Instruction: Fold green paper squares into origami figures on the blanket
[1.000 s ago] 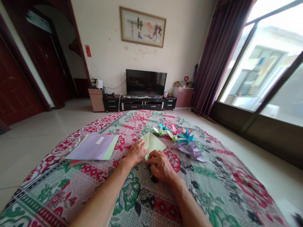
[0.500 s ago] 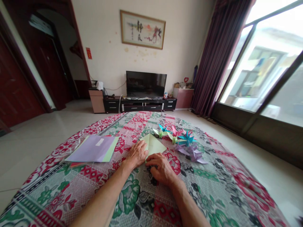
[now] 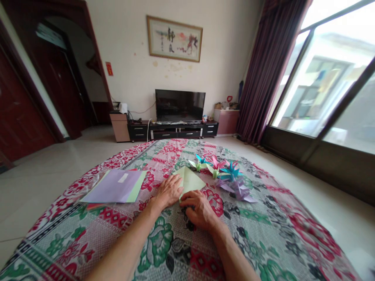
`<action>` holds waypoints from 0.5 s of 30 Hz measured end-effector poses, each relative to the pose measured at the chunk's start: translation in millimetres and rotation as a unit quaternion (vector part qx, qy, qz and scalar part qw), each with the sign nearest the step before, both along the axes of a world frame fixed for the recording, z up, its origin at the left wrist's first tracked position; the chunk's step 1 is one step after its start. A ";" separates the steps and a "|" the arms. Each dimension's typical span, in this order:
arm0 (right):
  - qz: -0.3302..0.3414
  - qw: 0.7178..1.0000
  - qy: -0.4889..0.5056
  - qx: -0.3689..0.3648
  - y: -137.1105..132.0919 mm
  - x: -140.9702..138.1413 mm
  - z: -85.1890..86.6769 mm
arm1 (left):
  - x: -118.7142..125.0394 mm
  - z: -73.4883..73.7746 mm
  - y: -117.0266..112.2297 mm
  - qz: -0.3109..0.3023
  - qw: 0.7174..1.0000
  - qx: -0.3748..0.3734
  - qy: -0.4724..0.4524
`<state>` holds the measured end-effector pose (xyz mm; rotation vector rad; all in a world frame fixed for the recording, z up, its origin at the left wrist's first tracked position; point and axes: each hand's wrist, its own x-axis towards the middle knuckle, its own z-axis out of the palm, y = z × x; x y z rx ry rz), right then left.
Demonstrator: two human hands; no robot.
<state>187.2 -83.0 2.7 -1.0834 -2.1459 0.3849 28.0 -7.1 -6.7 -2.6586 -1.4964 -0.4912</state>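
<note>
The left hand [image 3: 169,191] lies palm down with its fingers spread loosely over the left edge of a folded pale green paper [image 3: 191,178], pinning it to the desk [image 3: 263,234], which is covered by a red-and-green floral cloth. The right hand [image 3: 199,208] sits just beside it, fingers curled, with the fingertips bearing down on the paper's near corner. Whether they pinch the edge or only press it cannot be told from here. Compared with a second ago, very little has shifted. The green paper lies in the same spot near the middle of the desk, the left hand has stayed flat on it, and the right hand has drawn a touch closer to the near corner, its knuckles a little more bunched. That reads as a fold being held and firmed down rather than a new one being opened, so the paper folding looks to be mid-crease. To the right of the paper, close but apart, lies a cluster of finished paper flowers [image 3: 227,175] in blue, pink, green and purple. Well to the left lies a stack of coloured sheets [image 3: 115,186], purple on top. Beyond the desk a television [image 3: 179,105] stands against the far wall.
</note>
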 end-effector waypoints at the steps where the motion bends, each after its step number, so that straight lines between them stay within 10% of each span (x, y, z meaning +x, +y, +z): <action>1: -0.001 1.000 -0.002 0.000 -0.1 0.1 0.3 | -0.2 0.6 0.4 -0.003 1.000 -0.001 0.003; 15: 0.012 1.000 0.001 0.012 -4.0 -6.0 7.8 | -3.2 6.5 3.4 0.004 0.998 -0.055 -0.007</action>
